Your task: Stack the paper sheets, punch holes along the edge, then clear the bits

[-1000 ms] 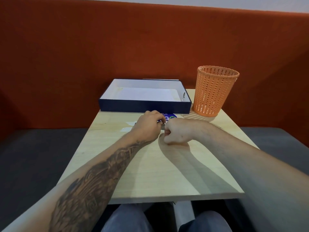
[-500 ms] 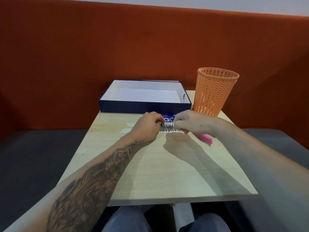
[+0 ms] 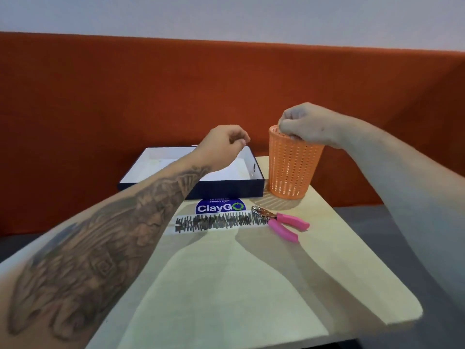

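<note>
Both hands have lifted off the worktop (image 3: 251, 285): right hand (image 3: 305, 124) now over the bin (image 3: 292, 167), fingers pinched, likely dropping bits; left hand (image 3: 224, 142) loosely curled. Paper strip (image 3: 216, 222) and punch (image 3: 279, 222) lie before the bin.

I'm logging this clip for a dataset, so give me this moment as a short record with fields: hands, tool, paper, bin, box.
right hand: fingers bunched over the rim of the orange basket; what it holds cannot be seen
left hand: raised above the box, fingers pinched, contents not visible
hole punch: pink handles, lying on the table, untouched
paper strip: flat on table, scribbled black, beside the punch
box: dark blue, open, behind the strip
sticker: blue, reads ClayGo
</note>
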A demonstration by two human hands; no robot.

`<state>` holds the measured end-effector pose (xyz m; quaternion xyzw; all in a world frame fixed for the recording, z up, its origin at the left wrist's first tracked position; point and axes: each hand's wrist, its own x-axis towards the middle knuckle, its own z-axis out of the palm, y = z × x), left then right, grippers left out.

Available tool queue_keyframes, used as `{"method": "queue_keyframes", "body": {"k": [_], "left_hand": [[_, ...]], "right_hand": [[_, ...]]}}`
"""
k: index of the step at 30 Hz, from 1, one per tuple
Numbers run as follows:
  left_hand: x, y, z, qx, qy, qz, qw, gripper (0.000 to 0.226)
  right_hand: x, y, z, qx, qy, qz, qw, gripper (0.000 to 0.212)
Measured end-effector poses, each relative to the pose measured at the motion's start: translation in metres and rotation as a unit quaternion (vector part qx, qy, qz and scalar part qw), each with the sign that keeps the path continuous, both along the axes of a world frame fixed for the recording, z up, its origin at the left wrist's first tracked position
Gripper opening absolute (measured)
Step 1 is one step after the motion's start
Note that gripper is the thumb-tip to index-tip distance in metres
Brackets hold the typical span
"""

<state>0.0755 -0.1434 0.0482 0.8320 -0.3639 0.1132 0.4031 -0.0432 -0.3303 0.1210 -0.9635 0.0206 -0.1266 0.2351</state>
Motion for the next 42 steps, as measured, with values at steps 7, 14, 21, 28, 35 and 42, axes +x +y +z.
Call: {"method": "queue_keyframes", "body": {"k": [7,14,21,28,35,42], "left_hand": [[0.002,-0.053,0.039,0.042,-0.027,-0.037,0.998,0.021],[0.007,-0.088,0.039,0.144,0.008,-0.045,0.989,0.024],[0.013,-0.096,0.032,0.134,0.022,-0.038,0.990,0.022],[0.013,-0.094,0.031,0.127,0.011,-0.042,0.991,0.020],[0.012,-0.086,0.033,0.125,0.002,-0.035,0.991,0.017],[0.000,-0.065,0.035,0.132,0.014,-0.029,0.991,0.028]], "right_hand": [[0.027,-0.042,0.006,-0.021,-0.016,-0.062,0.998,0.021],[0.040,-0.068,0.007,-0.038,0.012,-0.081,0.996,0.026],[0.046,-0.084,-0.001,-0.054,0.082,-0.076,0.992,0.022],[0.045,-0.088,-0.004,-0.025,0.101,-0.051,0.993,0.015],[0.050,-0.090,-0.008,-0.014,0.052,-0.040,0.998,0.005],[0.039,-0.068,-0.012,-0.029,-0.056,-0.049,0.997,0.007]]}}
